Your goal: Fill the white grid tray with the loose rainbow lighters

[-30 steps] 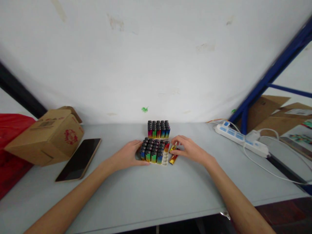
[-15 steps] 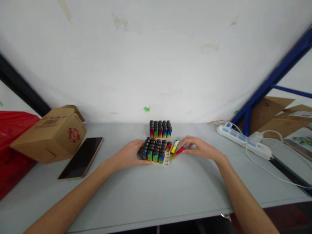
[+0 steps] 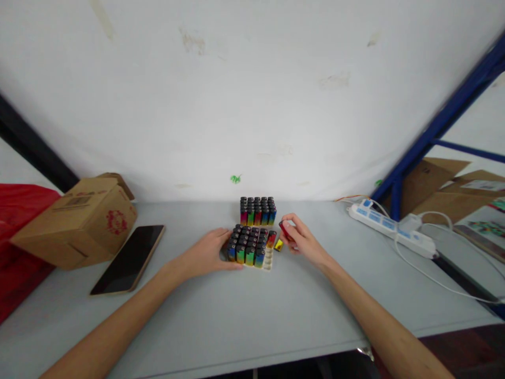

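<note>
A pale tray (image 3: 268, 260) holds several rows of upright lighters (image 3: 245, 246) with black tops and colourful bodies. In its right column one red lighter (image 3: 271, 240) stands at the back, with bare slots in front of it. My left hand (image 3: 211, 251) is wrapped around the left side of this tray, thumb along the front edge. My right hand (image 3: 302, 241) is closed on another red lighter (image 3: 283, 228), raised and tilted just right of the tray. Below it a yellow lighter (image 3: 279, 245) lies on the table, partly hidden by my fingers.
A second block of upright lighters (image 3: 258, 212) stands behind the tray. A phone (image 3: 128, 259), a cardboard box (image 3: 82, 223) and a red bag (image 3: 23, 237) are at left. To the right lie a white power strip (image 3: 390, 229) and cables, near a blue frame (image 3: 418, 150).
My right hand has lifted the red lighter off the table and moved left, turning it more upright. My left hand keeps its hold on the tray. The view has shifted slightly.
</note>
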The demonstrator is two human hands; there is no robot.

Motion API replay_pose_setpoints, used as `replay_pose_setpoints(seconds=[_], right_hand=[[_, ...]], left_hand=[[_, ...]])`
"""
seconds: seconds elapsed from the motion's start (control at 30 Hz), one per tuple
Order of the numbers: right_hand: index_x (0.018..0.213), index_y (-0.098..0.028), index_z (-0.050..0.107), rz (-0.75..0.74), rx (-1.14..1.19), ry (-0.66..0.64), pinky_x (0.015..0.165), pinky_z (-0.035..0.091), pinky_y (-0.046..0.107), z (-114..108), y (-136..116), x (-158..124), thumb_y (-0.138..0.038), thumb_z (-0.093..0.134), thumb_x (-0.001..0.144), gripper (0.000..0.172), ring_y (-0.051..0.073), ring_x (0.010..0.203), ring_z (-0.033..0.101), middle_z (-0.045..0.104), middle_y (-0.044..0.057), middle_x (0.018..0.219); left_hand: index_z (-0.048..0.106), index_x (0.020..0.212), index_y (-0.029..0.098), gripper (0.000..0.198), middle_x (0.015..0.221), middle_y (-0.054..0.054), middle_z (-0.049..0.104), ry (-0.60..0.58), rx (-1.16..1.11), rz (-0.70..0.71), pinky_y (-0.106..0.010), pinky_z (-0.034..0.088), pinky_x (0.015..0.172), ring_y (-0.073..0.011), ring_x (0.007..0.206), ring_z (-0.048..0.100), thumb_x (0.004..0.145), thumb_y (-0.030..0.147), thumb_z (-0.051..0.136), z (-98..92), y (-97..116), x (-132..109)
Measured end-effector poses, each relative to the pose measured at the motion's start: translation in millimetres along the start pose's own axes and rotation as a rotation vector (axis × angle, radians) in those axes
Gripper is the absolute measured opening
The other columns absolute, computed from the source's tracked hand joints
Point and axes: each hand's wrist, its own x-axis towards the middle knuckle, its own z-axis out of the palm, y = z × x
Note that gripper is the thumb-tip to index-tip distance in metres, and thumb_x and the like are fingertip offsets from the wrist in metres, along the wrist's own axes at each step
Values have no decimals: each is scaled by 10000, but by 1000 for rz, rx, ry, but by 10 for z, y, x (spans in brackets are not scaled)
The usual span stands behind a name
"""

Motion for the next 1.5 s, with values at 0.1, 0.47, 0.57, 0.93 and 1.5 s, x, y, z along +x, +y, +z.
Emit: replay_pose_setpoints(seconds=[0.1, 0.47, 0.57, 0.93, 1.5], right_hand=[[827, -279, 540, -16, -132, 117, 504, 281, 279, 100, 41, -17, -1062, 563, 921, 789, 137, 549, 326, 454, -69, 613], [540, -312, 379, 34, -344, 238, 585, 308, 340, 244, 175, 20, -732, 385, 982, 609, 164, 538, 387, 380, -23, 511], [550, -312, 390, 23, -346, 225, 575, 304, 334, 247, 201, 34, -653, 406, 956, 531, 167, 542, 398, 387, -24, 508], [514, -307, 421, 62, -213, 229, 550, 277, 334, 229, 60, 19, -972, 460, 926, 783, 149, 509, 327, 326, -43, 484], [717, -269, 572, -65, -277, 224, 538, 357, 316, 178, 107, -13, -1023, 366, 1029, 841, 181, 574, 430, 440, -29, 590]], left_hand=[[799, 1281, 235, 712, 1328, -136, 852, 15, 10, 6, -541, 629, 1155, -442, 1264, 790, 796, 730, 960, -1, -1, 0], [780, 1361, 217, 755, 1386, -142, 836, -7, 15, -3, -512, 600, 1191, -403, 1305, 773, 831, 728, 946, 4, -28, -4], [788, 1338, 235, 738, 1384, -137, 838, -11, 18, -19, -499, 605, 1187, -401, 1307, 775, 814, 728, 953, 3, -28, 0], [790, 1307, 223, 741, 1377, -156, 839, -6, -1, -24, -543, 604, 1194, -434, 1307, 775, 793, 730, 956, -1, -7, 9], [788, 1283, 230, 704, 1367, -159, 839, -6, -5, -19, -550, 609, 1178, -439, 1296, 777, 806, 720, 956, -9, 7, 4]])
